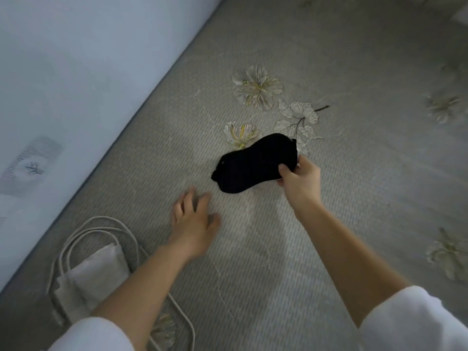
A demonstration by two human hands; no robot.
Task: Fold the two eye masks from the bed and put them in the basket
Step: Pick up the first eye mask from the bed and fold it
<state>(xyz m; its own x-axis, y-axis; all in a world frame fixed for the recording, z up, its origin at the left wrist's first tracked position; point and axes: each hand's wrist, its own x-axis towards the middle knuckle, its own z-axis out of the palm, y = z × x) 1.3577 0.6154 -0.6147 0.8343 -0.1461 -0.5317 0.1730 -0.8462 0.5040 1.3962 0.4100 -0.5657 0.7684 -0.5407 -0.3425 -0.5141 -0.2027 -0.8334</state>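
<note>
A black eye mask lies unfolded in the middle of the bed, its long axis running from lower left to upper right. My right hand grips its right end between thumb and fingers. My left hand hovers just left of and below the mask, fingers spread, holding nothing and not touching the mask. Only one eye mask is in view. A pale fabric basket with long loop handles lies at the lower left, partly hidden by my left forearm.
The bed cover is grey woven fabric with printed flowers. A light blue wall runs diagonally along the bed's left edge. A pale object shows at the top right corner.
</note>
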